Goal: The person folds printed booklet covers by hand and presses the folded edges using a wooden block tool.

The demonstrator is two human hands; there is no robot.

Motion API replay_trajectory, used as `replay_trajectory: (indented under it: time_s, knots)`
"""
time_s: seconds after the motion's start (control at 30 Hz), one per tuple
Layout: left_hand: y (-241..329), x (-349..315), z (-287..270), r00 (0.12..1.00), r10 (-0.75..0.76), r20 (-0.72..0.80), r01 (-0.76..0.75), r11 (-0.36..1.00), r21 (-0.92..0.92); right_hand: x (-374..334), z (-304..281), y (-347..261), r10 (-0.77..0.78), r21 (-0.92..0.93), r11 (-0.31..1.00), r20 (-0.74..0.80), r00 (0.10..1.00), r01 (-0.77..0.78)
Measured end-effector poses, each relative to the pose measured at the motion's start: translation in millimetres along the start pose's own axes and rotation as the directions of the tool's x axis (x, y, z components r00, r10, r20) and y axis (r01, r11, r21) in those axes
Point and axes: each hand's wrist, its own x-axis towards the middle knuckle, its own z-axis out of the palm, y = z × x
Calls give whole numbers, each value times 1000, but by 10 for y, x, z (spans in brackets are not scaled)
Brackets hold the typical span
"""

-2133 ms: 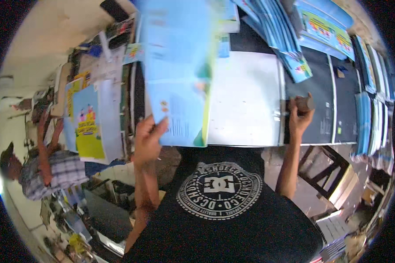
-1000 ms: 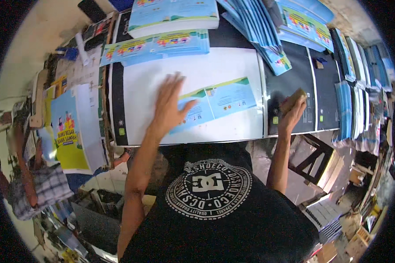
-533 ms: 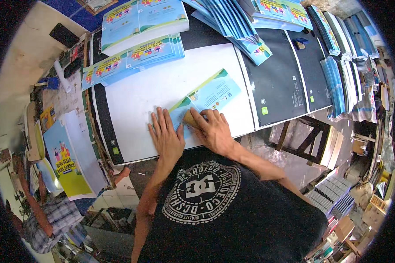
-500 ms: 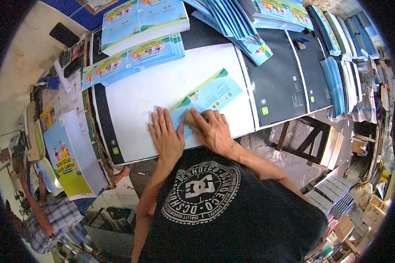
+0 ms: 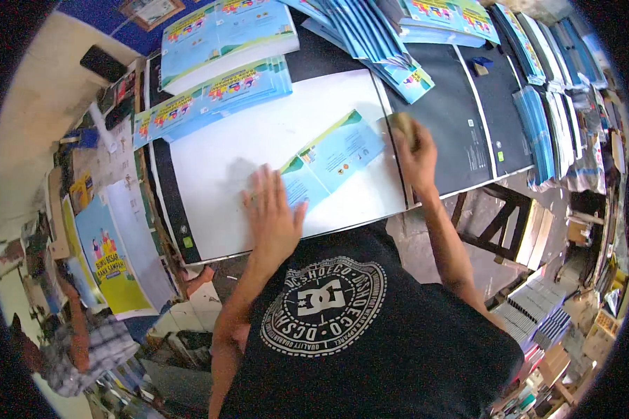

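Two bare hands are at work over the table in my head view. I see the left hand [image 5: 269,213] held flat with its fingers extended, grasping nothing; it is blurred, and I cannot tell how firmly it presses. Its thumb is at the near left end of a blue leaflet [image 5: 341,159], which lies slanted on a white sheet [image 5: 220,164], printed side up, between the two hands.

I have the right hand [image 5: 418,153] with its fingers curled around a small brown block [image 5: 401,126], by the right edge of the white sheet, where a black board [image 5: 446,108] begins. I cannot make out whether the block touches the surface.

Beyond the left hand I see a spread row of blue covers [image 5: 220,101] overlapping the sheet's far edge, with a thick stack of prints [image 5: 223,38] behind it. Folded booklets [image 5: 367,35] lie fanned toward the far right, their lower end over the black board. More booklets [image 5: 533,129] line the table's right end. Off to my left, a person in a checked shirt [image 5: 94,356] is near a large blue and yellow sheet [image 5: 112,255].
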Motion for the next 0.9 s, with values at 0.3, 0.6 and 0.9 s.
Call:
replay_trajectory:
  time_s: [0.3, 0.6, 0.9]
  knots:
    - [309, 193, 189, 938, 340, 69, -343, 938, 47, -42, -41, -66, 531, 674, 699, -266, 804, -238]
    - [-137, 498, -1039, 914, -405, -2, 340, 770, -539, -68, -54, -22, 455, 610, 770, -323, 830, -186]
    - [-924, 991, -1111, 688, -693, -216, -385, -97, -918, -50, -4, 7, 397, 525, 834, -362, 843, -167]
